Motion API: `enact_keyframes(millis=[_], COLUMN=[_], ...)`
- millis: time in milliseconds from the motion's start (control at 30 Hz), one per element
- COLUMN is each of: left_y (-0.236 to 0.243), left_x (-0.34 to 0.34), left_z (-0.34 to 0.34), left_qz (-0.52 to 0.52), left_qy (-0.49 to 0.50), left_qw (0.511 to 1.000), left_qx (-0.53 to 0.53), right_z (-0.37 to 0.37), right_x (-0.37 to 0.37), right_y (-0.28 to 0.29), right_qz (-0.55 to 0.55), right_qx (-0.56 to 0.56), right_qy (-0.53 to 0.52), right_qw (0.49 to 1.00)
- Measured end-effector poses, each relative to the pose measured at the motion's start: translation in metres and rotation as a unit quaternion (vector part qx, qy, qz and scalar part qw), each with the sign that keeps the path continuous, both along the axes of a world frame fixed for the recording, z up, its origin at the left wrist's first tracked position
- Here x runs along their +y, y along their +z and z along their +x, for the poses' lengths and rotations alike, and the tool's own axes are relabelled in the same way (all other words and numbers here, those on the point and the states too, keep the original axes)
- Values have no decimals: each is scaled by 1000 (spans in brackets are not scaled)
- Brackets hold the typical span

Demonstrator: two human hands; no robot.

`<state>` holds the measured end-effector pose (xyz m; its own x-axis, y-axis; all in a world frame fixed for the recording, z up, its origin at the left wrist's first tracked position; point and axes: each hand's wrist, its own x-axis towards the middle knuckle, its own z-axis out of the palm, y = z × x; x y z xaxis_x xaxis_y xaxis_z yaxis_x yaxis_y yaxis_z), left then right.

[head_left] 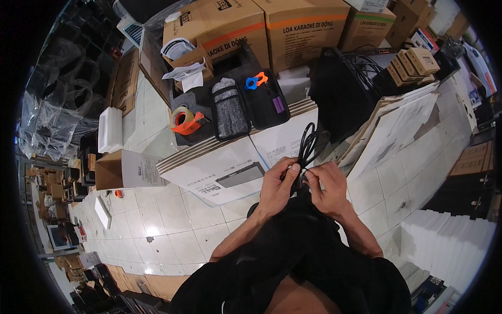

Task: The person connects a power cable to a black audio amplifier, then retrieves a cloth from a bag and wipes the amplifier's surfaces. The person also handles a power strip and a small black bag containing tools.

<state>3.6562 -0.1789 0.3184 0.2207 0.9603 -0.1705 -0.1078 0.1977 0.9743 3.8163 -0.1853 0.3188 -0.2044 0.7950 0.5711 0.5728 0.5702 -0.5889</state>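
Observation:
My left hand [278, 186] grips a looped black cable [309, 144] in front of my body, with its thumb across the bundle. My right hand [328, 187] is closed on the same cable just to the right, fingertips pinching it. Beyond them, an open black zip case [253, 118] rests above stacked flattened white cartons [209, 172]. It holds a grey fabric pouch [226, 112], blue and orange star-shaped pieces [251, 82] and purple items [278, 104]. An orange tape dispenser [185, 123] lies left of the case.
Large cardboard boxes [306, 36] line the back. Small boxes [418, 63] sit on black equipment at right, beside leaning flat boards [387, 125]. An open carton [120, 170] stands on the tiled floor [198, 240] at left. White foam sheets [447, 246] are stacked at lower right.

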Motion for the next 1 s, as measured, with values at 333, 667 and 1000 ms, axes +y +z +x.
enact_keyframes(millis=[333, 667, 1000], left_y=[7, 6, -16], left_x=[-2, -5, -6], left_z=[0, 8, 13], left_qz=[-37, 8, 130], left_qy=[7, 14, 52], left_qw=[999, 1000, 986], left_qx=[-18, -12, 87], right_z=[0, 0, -2], right_x=[-7, -3, -4], right_y=[7, -2, -4], right_qz=[-420, 50, -534], right_qx=[410, -52, 576], right_qy=[26, -57, 64], right_qw=[810, 996, 615])
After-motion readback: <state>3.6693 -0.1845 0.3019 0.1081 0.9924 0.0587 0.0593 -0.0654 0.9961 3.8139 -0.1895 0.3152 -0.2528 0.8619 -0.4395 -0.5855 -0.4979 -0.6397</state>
